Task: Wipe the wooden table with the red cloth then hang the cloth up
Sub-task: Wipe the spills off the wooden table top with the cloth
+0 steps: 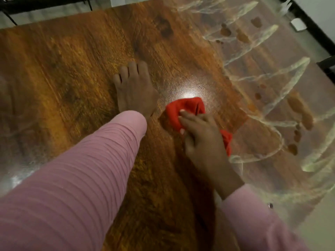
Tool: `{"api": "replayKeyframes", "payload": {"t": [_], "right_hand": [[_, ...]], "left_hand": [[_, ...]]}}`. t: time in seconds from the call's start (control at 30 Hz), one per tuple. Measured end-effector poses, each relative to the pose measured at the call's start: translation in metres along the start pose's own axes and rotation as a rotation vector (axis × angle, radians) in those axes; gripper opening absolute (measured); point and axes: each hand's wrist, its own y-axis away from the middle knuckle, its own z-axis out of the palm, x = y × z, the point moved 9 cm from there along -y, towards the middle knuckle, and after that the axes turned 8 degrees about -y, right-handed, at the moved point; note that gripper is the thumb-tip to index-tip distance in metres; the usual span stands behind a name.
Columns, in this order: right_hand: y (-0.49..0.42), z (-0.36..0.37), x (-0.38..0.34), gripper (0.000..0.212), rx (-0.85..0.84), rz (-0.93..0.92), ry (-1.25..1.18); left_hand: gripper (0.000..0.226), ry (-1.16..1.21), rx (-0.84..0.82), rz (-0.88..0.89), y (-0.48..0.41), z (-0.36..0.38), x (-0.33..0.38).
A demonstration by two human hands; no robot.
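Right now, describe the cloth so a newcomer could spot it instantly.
Start at the wooden table filling the view. Near its middle, beside the bright light glare, the right hand grips the red cloth. It is the only red, bunched thing there.

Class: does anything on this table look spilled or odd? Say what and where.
Yes: brown blotches and pale curved streaks cover the right side of the wooden table, unlike the bare wood on the left. The right hand grips the red cloth just left of them.
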Motion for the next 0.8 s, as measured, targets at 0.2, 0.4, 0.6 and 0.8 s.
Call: {"api": "replayKeyframes", "payload": {"t": [0.2,0.4,0.6,0.8], "right_hand": [[0.021,-0.017,0.021,0.032,-0.028,-0.043,0.064],[-0.018,-0.067,0.092,0.035,0.109,0.272,0.095],[0.070,-0.005,-0.006,0.031,-0.026,-0.039,-0.022],[0.051,-0.042,0.044,0.030,0.042,0.046,0.048]], "left_hand": [[0.031,0.027,0.020,-0.003,0.001,-0.001,-0.005],[0.029,-0.031,0.027,0.043,0.003,-0.006,0.003],[0.026,-0.086,0.025,0.079,0.002,-0.009,0.011],[0.029,-0.085,-0.006,0.080,0.038,-0.021,0.016]]}}
